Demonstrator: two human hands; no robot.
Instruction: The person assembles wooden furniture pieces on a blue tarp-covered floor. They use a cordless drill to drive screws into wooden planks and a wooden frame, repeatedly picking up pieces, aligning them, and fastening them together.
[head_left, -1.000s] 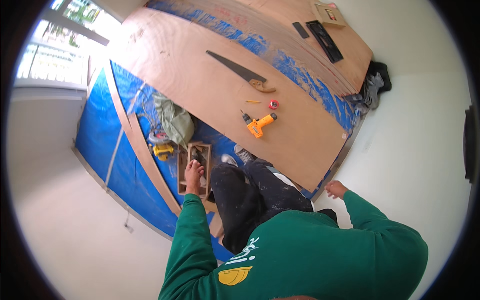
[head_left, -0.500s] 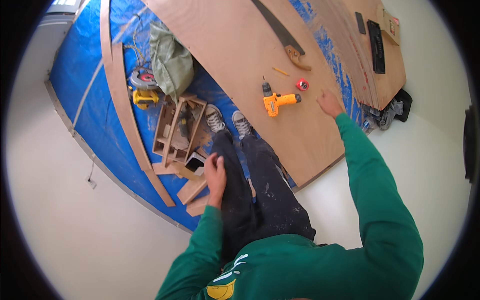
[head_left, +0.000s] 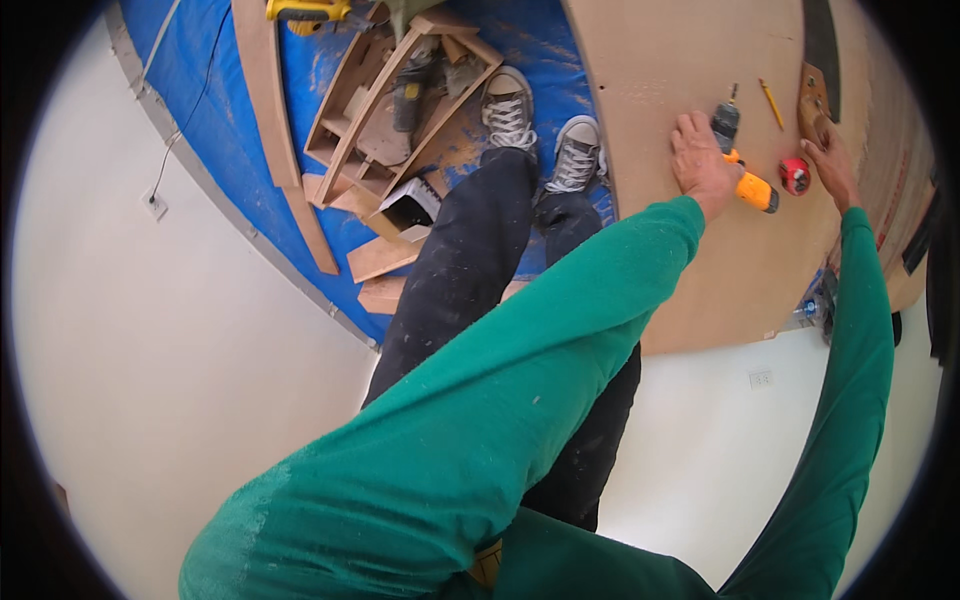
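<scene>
My left hand [head_left: 703, 165] rests on the plywood sheet [head_left: 680, 290] with its fingers stretched out, right beside an orange and black cordless drill [head_left: 757, 192]. Part of the drill's body is behind the hand. Further right, my right hand [head_left: 835, 168] has its fingers about the end of the wooden handle of a hand saw [head_left: 812, 88]; the grip is only partly visible. Between the two hands lie a red tape measure [head_left: 795, 176] and a yellow pencil [head_left: 770, 103].
A wooden tool tote [head_left: 345, 165] holding a power tool [head_left: 408, 95] stands on the blue tarp [head_left: 200, 75], left of my shoes [head_left: 508, 108]. Wood offcuts [head_left: 382, 258] and a long curved strip [head_left: 262, 90] lie nearby. A yellow tool [head_left: 308, 10] shows at the top edge.
My left hand has crossed from beside my leg to the plywood next to the drill. My right hand has reached the saw handle. The view has shifted, and I am closer to the board.
</scene>
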